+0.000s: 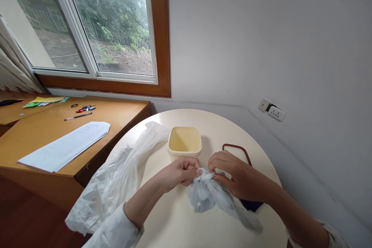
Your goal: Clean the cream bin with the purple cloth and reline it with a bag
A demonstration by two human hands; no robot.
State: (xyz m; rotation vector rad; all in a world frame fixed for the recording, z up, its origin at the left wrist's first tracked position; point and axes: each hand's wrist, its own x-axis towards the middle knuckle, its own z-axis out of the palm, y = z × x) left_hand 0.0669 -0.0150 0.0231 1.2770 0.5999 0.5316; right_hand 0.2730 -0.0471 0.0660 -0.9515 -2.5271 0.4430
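Note:
Over the round table, both my hands grip a thin white plastic bag (203,197) that is twisted and bunched at the top. My left hand (186,170) pinches the bunched part between thumb and curled fingers. Close beside it, my right hand (229,170) pinches the same twist from the other side. Loose ends of the bag hang below and to the right. Just behind my left hand stands a pale yellow plastic container (185,139) without a lid. A brown-rimmed frame or handle (236,146) lies partly hidden behind my right hand, and something dark blue (251,204) shows beneath it.
A large clear plastic bag (124,174) spreads over the left side of the round table (174,228) and hangs off its edge. On the wooden desk (122,108) at left lie paper sheets (69,145), a pen (78,116) and keys (85,109). A wall (247,46) stands close behind.

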